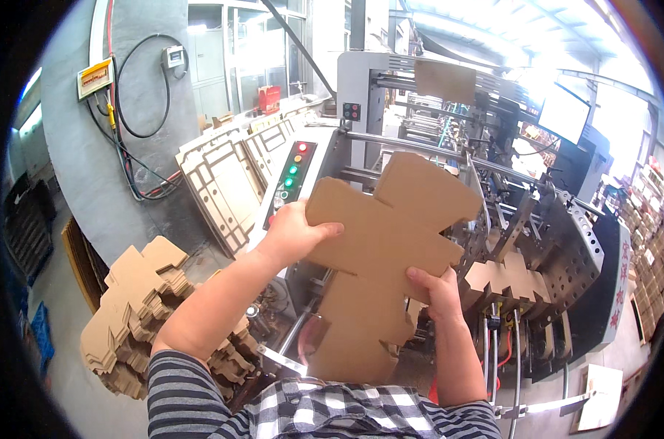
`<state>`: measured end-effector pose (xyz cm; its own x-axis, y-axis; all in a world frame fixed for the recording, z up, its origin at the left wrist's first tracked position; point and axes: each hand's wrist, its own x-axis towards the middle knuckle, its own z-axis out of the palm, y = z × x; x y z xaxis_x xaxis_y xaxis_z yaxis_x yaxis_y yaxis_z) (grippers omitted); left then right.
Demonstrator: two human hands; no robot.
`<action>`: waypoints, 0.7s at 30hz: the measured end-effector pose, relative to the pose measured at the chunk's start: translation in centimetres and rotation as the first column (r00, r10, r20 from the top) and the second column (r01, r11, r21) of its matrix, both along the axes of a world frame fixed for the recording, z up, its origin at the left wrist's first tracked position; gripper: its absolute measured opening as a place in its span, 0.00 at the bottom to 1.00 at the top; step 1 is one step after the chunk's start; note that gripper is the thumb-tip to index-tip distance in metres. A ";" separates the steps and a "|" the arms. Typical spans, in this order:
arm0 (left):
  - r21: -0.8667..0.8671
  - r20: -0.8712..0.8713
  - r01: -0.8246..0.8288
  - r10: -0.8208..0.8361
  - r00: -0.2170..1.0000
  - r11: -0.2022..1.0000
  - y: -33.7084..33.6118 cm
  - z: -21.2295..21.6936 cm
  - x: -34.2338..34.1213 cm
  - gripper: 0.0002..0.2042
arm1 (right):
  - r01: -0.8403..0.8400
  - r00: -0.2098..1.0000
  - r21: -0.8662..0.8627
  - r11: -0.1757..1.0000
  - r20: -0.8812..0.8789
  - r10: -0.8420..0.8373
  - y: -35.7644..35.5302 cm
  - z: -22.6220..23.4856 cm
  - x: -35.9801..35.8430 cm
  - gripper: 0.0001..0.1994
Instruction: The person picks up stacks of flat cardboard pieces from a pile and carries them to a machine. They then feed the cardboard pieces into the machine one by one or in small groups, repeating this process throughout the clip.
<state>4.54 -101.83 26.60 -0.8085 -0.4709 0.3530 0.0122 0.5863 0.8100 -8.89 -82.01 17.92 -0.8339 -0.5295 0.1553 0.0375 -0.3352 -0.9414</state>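
Note:
A flat die-cut cardboard blank [383,234], brown with notched flaps, is held tilted in front of me between both hands. My left hand [295,230] is closed on its left edge, thumb lying on the upper face. At the lower right edge, my right hand [434,289] grips it the same way, with the fingers hidden underneath. More brown cardboard [357,322] reaches down toward my waist; I cannot tell whether it belongs to the same blank. Whether one sheet or several are in my hands does not show clearly.
Stacked cardboard blanks [142,307] stand at the lower left. A control panel [295,172] with lit buttons is just beyond my left hand. On the right, more blanks [508,278] sit in the machine, near its metal side plate [577,241]. Patterned boards [218,183] lean behind the panel.

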 end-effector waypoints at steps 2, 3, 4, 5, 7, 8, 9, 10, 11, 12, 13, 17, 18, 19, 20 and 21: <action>-0.023 -0.080 0.017 -0.019 0.997 1.000 0.5 0.3 0.1 0.18 | 0.050 0.998 -0.061 0.997 -0.043 -0.053 -0.3 0.3 0.1 0.18; -0.043 -0.135 0.026 -0.031 0.990 0.999 0.8 0.2 0.2 0.18 | 0.066 0.995 -0.108 0.992 -0.064 -0.073 -0.4 -0.1 0.2 0.18; -0.066 -0.190 0.033 -0.045 0.981 0.997 1.0 0.2 0.2 0.18 | 0.096 0.991 -0.114 0.989 -0.079 -0.105 -0.5 -0.1 0.3 0.18; -0.091 -0.243 0.039 -0.060 0.968 0.995 1.2 0.0 0.3 0.19 | 0.123 0.987 -0.118 0.985 -0.094 -0.134 -0.7 -0.1 0.5 0.18; -0.210 -0.225 -0.056 0.007 0.974 0.976 2.2 0.1 0.8 0.21 | 0.209 0.963 -0.088 0.974 -0.153 -0.221 -1.0 0.1 0.7 0.19; -0.255 -0.249 -0.087 0.021 0.968 0.963 2.8 -0.1 0.8 0.22 | 0.265 0.939 -0.094 0.960 -0.200 -0.279 -1.0 -0.2 0.4 0.19; -0.302 -0.276 -0.121 0.035 0.961 0.946 3.4 -0.2 0.8 0.23 | 0.316 0.898 -0.150 0.937 -0.271 -0.346 -1.6 -1.9 -0.9 0.19; -0.335 -0.328 -0.176 0.060 0.943 0.926 3.9 -0.4 1.3 0.23 | 0.333 0.867 -0.211 0.919 -0.315 -0.386 -2.3 -2.5 -1.0 0.19; -0.368 -0.389 -0.216 0.061 0.919 0.904 4.5 -0.4 1.3 0.23 | 0.366 0.819 -0.272 0.890 -0.359 -0.447 -2.4 -3.0 -1.2 0.18; -0.367 -0.401 -0.237 0.077 0.913 0.900 5.1 -0.2 1.5 0.24 | 0.392 0.776 -0.340 0.855 -0.377 -0.506 -2.9 -3.0 -0.8 0.18; -0.413 -0.418 -0.249 0.061 0.907 0.876 5.5 -0.1 1.6 0.25 | 0.396 0.772 -0.349 0.849 -0.374 -0.514 -3.1 -3.5 -0.7 0.18; -0.503 -0.302 -0.110 -0.056 0.952 0.857 6.7 0.9 2.5 0.28 | 0.259 0.897 -0.371 0.892 -0.250 -0.364 -2.2 -4.1 -1.3 0.20; -0.481 -0.229 -0.015 -0.109 0.967 0.877 6.8 1.9 3.2 0.28 | 0.186 0.944 -0.374 0.909 -0.188 -0.270 -1.9 -3.6 -1.4 0.21; -0.451 -0.154 0.082 -0.168 0.974 0.889 6.5 2.9 3.7 0.29 | 0.127 0.974 -0.379 0.917 -0.125 -0.186 -0.8 -2.1 -0.4 0.22; -0.440 -0.086 0.262 -0.331 0.940 0.859 5.3 4.1 4.4 0.29 | 0.085 0.985 -0.413 0.907 -0.104 -0.140 -0.5 -1.9 -0.5 0.24; -0.025 -0.113 0.512 -0.512 0.852 0.859 4.6 4.6 4.5 0.25 | 0.045 0.992 -0.443 0.896 -0.083 -0.091 -0.1 -1.7 -0.5 0.25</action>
